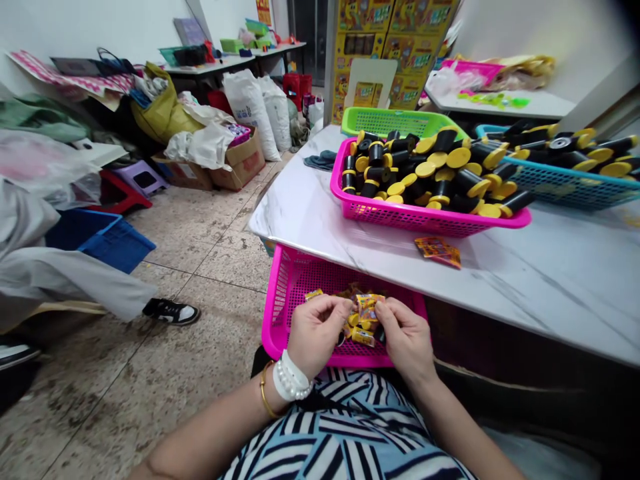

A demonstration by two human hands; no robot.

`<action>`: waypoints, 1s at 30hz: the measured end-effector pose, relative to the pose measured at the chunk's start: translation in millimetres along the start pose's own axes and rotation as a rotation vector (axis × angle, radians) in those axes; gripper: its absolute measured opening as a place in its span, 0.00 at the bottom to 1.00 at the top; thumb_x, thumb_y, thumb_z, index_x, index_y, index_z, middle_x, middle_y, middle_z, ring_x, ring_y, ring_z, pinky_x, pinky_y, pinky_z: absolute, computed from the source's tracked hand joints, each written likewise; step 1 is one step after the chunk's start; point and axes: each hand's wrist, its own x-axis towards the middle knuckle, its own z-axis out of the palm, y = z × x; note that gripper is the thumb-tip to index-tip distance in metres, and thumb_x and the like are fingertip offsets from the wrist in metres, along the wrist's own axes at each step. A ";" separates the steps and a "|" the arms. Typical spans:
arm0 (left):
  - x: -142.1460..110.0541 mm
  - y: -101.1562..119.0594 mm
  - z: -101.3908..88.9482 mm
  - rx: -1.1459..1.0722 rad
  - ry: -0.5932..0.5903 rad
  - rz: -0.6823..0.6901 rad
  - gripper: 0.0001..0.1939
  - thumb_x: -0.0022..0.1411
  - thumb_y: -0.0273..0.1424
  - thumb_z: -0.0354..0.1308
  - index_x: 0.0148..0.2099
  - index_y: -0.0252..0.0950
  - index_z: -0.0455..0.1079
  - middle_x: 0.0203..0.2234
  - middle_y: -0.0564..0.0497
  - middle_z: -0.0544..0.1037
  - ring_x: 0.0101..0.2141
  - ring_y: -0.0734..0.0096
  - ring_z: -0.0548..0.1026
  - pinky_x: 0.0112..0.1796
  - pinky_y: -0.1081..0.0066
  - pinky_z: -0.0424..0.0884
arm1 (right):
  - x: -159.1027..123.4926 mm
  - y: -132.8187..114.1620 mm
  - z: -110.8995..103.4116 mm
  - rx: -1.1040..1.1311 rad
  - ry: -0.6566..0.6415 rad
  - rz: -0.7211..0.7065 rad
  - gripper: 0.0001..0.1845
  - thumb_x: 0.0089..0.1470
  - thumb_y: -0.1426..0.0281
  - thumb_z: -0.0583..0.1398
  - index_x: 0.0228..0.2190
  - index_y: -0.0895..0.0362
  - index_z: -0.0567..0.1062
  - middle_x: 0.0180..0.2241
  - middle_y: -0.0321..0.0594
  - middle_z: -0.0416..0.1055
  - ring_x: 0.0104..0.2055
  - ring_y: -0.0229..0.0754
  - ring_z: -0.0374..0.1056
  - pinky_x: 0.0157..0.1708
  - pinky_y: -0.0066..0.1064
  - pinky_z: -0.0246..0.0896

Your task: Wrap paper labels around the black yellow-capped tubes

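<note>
1. I can't see all of the low pink basket [273, 333]. The near edge of the table [305, 213] hides its far part, and my hands hide some of its middle.
2. Little yellow, black and orange things [363, 336] lie in that basket, too jumbled for me to tell apart.
3. The blue basket [565, 183] on the table is cut off at the side of my view. So is a person in gray pants [80, 280], left of the table.
4. My left hand [317, 333] bends inward, below the table's edge. Its thumb and finger are pinched tight on one side of a small packet [369, 307].
5. My right hand [411, 339] pinches the packet's other side, with its fingers curled in.
6. The packet is over the low pink basket, just in front of the table.
7. I count one held packet, two pink baskets, one green basket [400, 120] and one blue basket.
8. The high pink basket [420, 225], on the table, has too many black and yellow tubes [440, 167] to count.
9. Orange packets [437, 252] lie near the table's edge; I can't tell how many.
</note>
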 end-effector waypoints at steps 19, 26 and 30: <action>4.4 -9.2 -6.8 0.001 -0.035 -0.071 0.12 0.53 0.35 0.71 0.36 0.32 0.83 0.33 0.44 0.80 0.37 0.65 0.76 0.42 0.67 0.72 | -10.1 6.0 14.9 -0.124 -0.042 -0.225 0.16 0.63 0.65 0.60 0.23 0.54 0.74 0.24 0.37 0.67 0.28 0.39 0.64 0.31 0.32 0.59; 2.1 -10.8 -8.4 -0.128 0.105 -0.159 0.16 0.51 0.34 0.72 0.41 0.33 0.77 0.28 0.52 0.79 0.28 0.76 0.74 0.32 0.75 0.72 | -11.3 8.1 16.3 -0.146 0.000 -0.230 0.17 0.63 0.65 0.60 0.23 0.54 0.75 0.25 0.38 0.68 0.28 0.40 0.65 0.31 0.33 0.61; 1.0 -10.1 -8.0 -0.113 0.124 -0.153 0.16 0.49 0.35 0.73 0.37 0.33 0.74 0.27 0.53 0.77 0.27 0.78 0.72 0.30 0.77 0.70 | -10.3 8.2 16.4 -0.151 0.019 -0.227 0.17 0.63 0.64 0.60 0.22 0.53 0.73 0.24 0.38 0.68 0.28 0.40 0.64 0.31 0.34 0.61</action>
